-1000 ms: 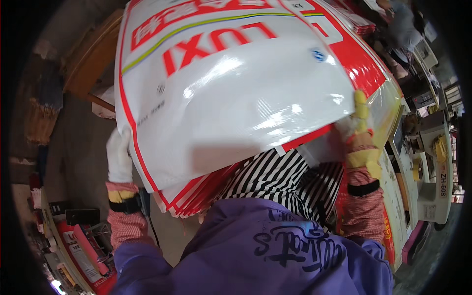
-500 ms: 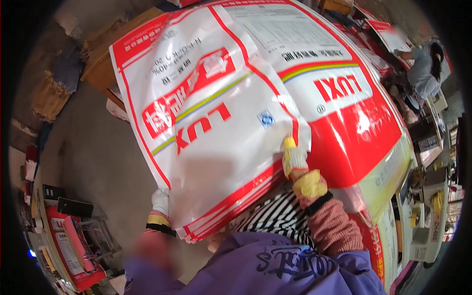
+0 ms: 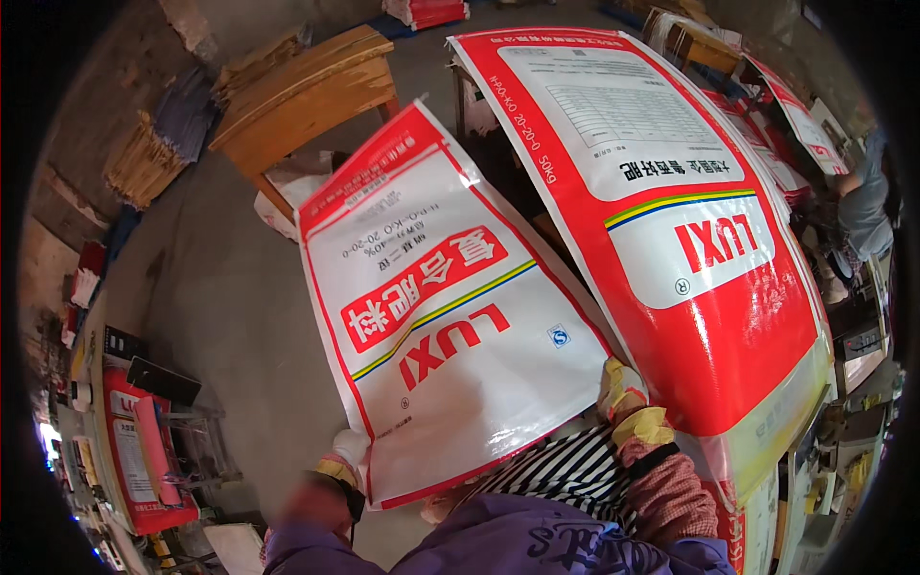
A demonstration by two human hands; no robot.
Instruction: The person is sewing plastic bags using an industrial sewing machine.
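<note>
A flat white printed sack (image 3: 460,393) with red borders and a yellow, green and blue stripe stretches out between my hands, left of a pile. My left hand (image 3: 347,454), in a white glove with a yellow cuff, is closed on its near left edge. At the near right corner my right hand (image 3: 621,388), gloved in white and yellow, grips the same sack. Beside it, another large red and white sack (image 3: 661,326) lies on top of the pile, its near end covered by a yellowish clear sheet (image 3: 767,407).
A wooden table (image 3: 307,86) stands beyond the sack at the far left. On the left, a bench bears a red sack (image 3: 139,460) and a pink roll (image 3: 156,450). Bundles of sacks (image 3: 144,163) lean at the far left. At right, a person in grey (image 3: 865,206) is near more sacks.
The sack in my hands has come off the pile to the left and lies flatter. More of the pile's top sack and the wooden table now show. Both hands have moved slightly right and nearer me.
</note>
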